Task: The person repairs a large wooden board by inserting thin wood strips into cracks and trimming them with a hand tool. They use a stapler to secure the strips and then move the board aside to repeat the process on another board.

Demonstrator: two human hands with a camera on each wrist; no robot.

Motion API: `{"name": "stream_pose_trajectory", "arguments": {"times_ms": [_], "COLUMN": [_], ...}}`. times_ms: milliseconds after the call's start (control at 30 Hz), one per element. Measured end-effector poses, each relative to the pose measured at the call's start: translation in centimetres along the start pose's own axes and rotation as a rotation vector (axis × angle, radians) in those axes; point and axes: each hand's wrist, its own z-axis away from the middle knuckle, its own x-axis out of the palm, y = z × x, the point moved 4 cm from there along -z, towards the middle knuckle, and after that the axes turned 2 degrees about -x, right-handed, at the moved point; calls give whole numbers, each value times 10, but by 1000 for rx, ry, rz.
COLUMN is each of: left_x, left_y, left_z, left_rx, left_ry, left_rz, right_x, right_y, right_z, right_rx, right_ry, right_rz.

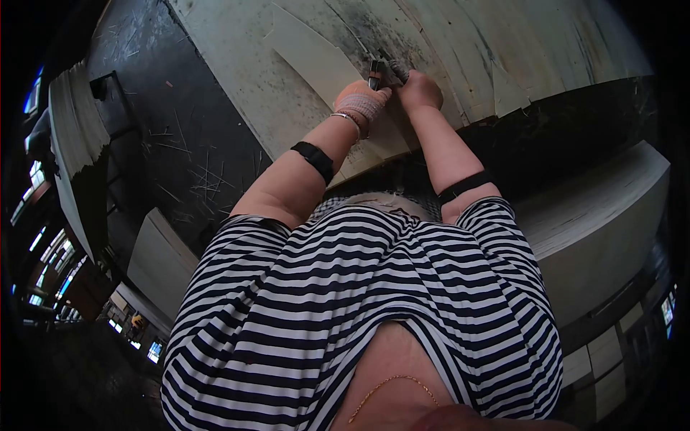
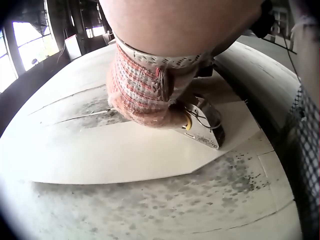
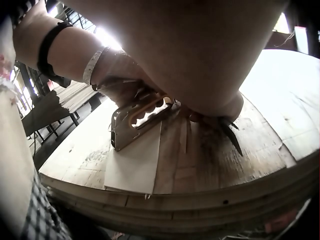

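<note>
The left hand, in a knitted glove, grips a metal staple gun by its handle. Beneath the gun lies a pale thin wood strip, flat on a larger stained wood sheet. Close beside it, the right hand is curled round a dark pointed tool, whose tip sticks out past the hand. The right fingers are mostly hidden, and the rest of that tool cannot be made out.
Stacked thin sheets stand at the left, and another curved stack is at the right. Thin scraps lie on the dark surface left of the sheet. The sheet's ragged near edge runs just in front of the body.
</note>
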Motion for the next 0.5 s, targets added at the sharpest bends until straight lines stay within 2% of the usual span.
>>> {"name": "stream_pose_trajectory", "arguments": {"times_ms": [100, 267, 400, 467, 500], "left_x": [-3, -1, 2, -2, 2], "left_y": [7, 7, -1, 0, -9], "left_z": [3, 9, 1, 17, 15], "left_rx": [-14, 71, 127, 75, 121], "left_ry": [26, 167, 169, 16, -105], "left_rz": [-100, 31, 72, 324, 470], "right_x": [-3, 1, 0, 2, 6], "right_y": [-3, 0, -1, 6, 12], "right_z": [-3, -3, -3, -9, -17], "right_rx": [3, 14, -30, -49, -145], "right_ry": [15, 15, 36, 26, 36], "right_rz": [-9, 10, 29, 56, -10]}}
